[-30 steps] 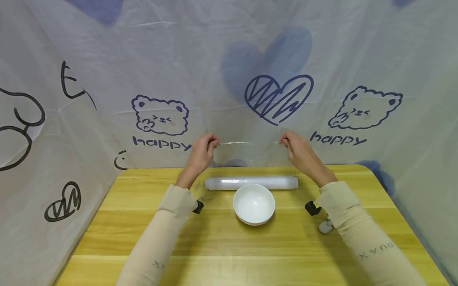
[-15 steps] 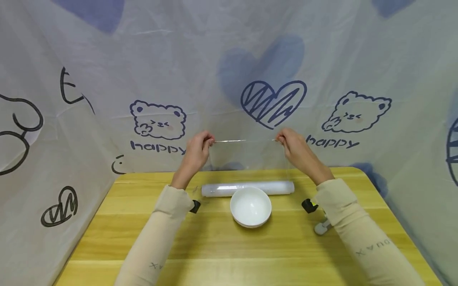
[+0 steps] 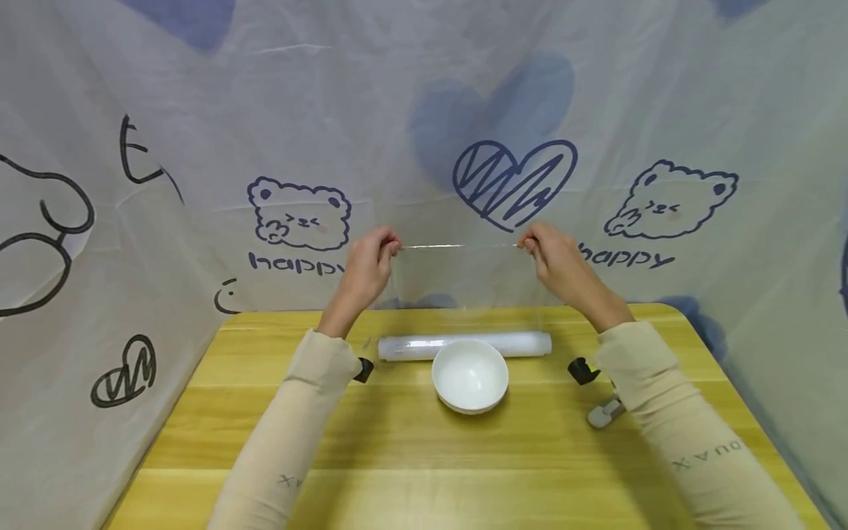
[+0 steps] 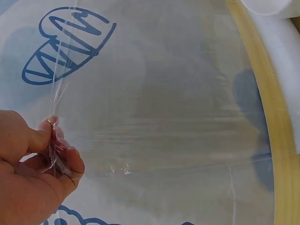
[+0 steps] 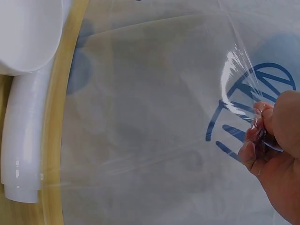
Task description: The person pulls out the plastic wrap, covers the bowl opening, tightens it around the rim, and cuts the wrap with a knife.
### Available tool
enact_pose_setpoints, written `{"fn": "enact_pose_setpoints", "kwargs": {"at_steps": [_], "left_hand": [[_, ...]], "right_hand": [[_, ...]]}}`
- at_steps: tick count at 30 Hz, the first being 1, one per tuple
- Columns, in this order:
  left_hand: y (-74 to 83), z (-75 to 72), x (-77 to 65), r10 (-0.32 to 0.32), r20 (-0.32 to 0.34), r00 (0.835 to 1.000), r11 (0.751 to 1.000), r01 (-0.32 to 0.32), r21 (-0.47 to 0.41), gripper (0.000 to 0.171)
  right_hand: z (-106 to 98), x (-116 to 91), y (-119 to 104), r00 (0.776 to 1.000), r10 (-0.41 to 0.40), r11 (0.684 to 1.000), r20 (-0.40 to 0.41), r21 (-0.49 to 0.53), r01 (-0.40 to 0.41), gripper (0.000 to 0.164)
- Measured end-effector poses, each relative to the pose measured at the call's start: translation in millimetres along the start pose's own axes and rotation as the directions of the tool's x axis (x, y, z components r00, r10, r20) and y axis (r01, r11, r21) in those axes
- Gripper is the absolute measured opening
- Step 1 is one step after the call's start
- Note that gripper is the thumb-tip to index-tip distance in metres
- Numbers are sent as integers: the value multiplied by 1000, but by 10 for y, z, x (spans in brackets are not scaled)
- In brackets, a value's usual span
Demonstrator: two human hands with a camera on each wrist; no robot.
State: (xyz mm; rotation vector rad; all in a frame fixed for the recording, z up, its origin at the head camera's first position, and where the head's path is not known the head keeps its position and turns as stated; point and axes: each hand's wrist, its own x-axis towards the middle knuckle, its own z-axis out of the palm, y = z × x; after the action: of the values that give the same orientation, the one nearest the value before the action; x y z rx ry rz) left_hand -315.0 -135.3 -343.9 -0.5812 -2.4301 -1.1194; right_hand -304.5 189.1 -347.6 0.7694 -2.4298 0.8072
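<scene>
A clear sheet of plastic wrap (image 4: pixel 154 117) is stretched upright between my hands, its top edge a shiny line in the head view. My left hand (image 3: pixel 367 266) pinches one corner between thumb and fingers, where the film bunches up. At the opposite corner, my right hand (image 3: pixel 556 258) pinches the film the same way, with bright creases in the right wrist view. The sheet runs down toward the roll of plastic wrap (image 3: pixel 404 348), which lies crosswise near the table's back edge. Just in front of that roll, overlapping it in view, stands a white bowl (image 3: pixel 470 377); nothing shows inside it.
The wooden table (image 3: pixel 424 471) ends at a pale cloth backdrop (image 3: pixel 397 96) with drawn hearts and bears. Below my right forearm lies a small grey-white object (image 3: pixel 601 414), partly covered by the sleeve. Dark camera mounts (image 3: pixel 581 371) sit under both wrists.
Both hands have risen a little, drawing the film's top edge higher above the roll. The roll and bowl keep their places; the head view shifts slightly.
</scene>
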Motion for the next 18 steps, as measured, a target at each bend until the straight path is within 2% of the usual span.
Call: {"fn": "enact_pose_setpoints", "kwargs": {"at_steps": [10,14,18], "left_hand": [[136,-98,-50,50,-25,998,999,-50,-4,14],[184,-163,-159,46,-6,999,999,-46,-13,14],[215,-197,-324,68,20,997,998,-67,-18,14]], "right_hand": [[-119,-18,-101,1000,2,1000,4,-13,-2,18],[-145,-99,-174,1000,-14,1000,-5,-17,14,17],[-169,-289,-275,999,-28,999,-32,-31,27,15]]}}
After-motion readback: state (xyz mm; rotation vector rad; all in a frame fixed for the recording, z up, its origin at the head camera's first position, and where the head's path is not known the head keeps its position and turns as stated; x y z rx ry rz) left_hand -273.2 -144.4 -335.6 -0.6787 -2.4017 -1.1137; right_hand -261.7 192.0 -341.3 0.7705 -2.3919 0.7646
